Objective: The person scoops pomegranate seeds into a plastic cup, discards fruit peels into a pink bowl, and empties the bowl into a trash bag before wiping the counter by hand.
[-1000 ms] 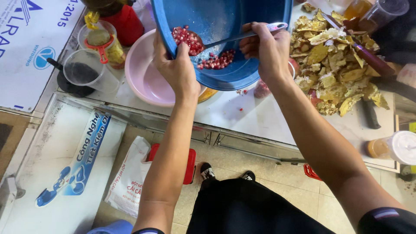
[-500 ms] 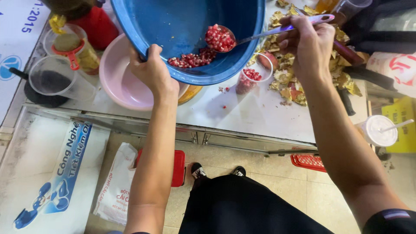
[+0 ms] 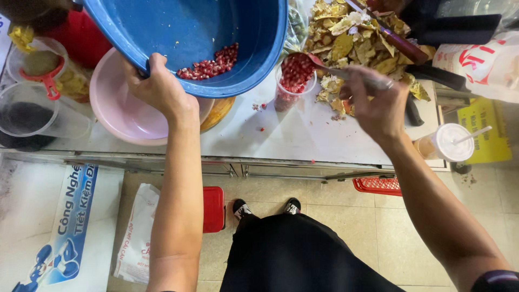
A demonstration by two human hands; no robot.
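Here, a smooth blue plastic basin (image 3: 189, 32) is held tilted above the white surface (image 3: 281, 135), its rim clenched in the left hand (image 3: 159, 89); glossy red pomegranate seeds (image 3: 208, 66) lie at its lower wall. A metal spoon (image 3: 346, 73) is grasped by the right hand (image 3: 378, 105) over a clear cup (image 3: 294, 81) filled with seeds. A pink bowl (image 3: 116, 111) and dry yellow peel (image 3: 362, 43) are seen alongside.
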